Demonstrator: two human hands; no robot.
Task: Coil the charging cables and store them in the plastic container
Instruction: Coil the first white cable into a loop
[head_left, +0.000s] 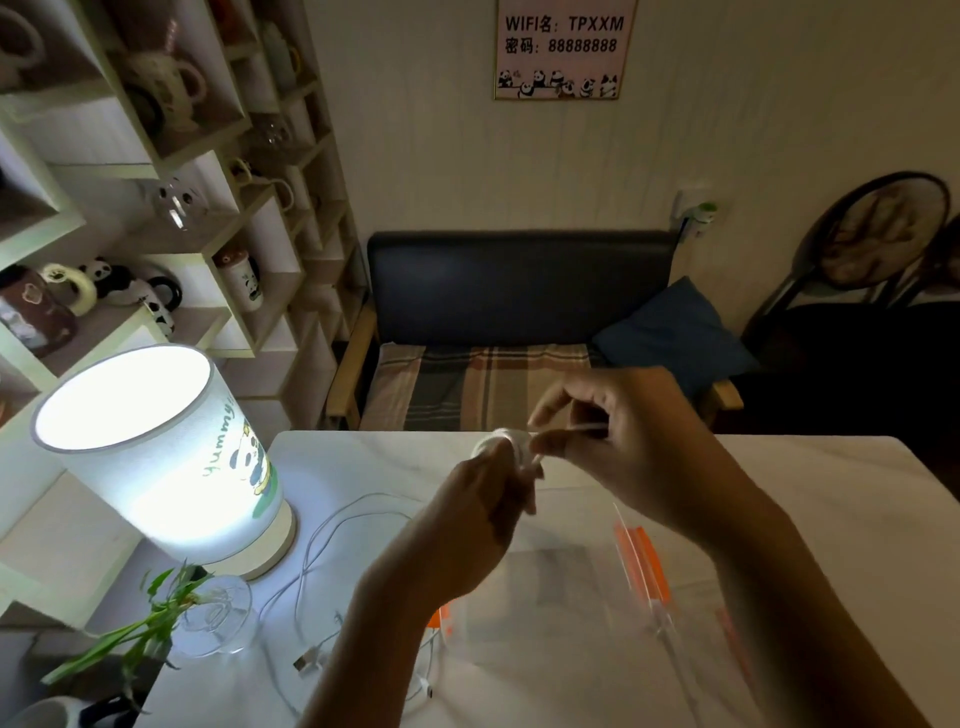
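Above the white table (831, 499), my left hand (483, 514) grips a small coil of white charging cable (506, 441). My right hand (613, 426) pinches the cable's loose end right beside the coil. A second white cable (322, 545) lies loose on the table left of my forearm, its USB plug (306, 662) near the front. Under my arms stands the clear plastic container (571, 597) with orange clips (636, 556); its inside is hard to make out.
A lit lamp (156, 452) stands at the table's left, with a glass vase holding a green plant (208, 618) in front of it. Shelves of mugs fill the left wall. A dark bench with a blue cushion (670, 332) sits beyond the table.
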